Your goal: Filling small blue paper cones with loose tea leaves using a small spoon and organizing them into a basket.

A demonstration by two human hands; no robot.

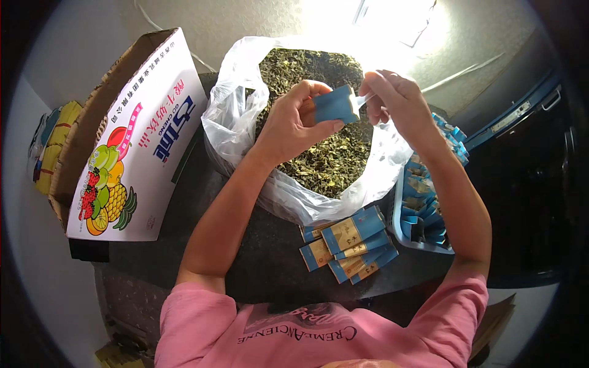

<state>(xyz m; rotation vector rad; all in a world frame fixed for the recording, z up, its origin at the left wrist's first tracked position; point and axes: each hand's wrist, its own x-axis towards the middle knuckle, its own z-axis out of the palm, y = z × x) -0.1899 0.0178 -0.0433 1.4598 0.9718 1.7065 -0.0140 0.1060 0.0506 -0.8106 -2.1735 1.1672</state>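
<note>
**Filling a little blue packet**

Head view: left hand [294, 119] pinches the small blue packet [336, 104] over the bag of dried leaves [319, 153] — light, crushable, so I'd hold its edges. Right hand [392, 98] fingers close on a white scoop [363, 98].

We have both forearms bare, rising from the lower edge out of short pink sleeves and bent at the elbows so the hands meet near the middle. Our left hand [296, 120] is turned palm toward us, thumb and fingers pinched closed. Our right hand [392, 97] sits just beside it, slightly higher, wrist bent, fingertips [370, 83] pinched together toward the left hand.
</note>
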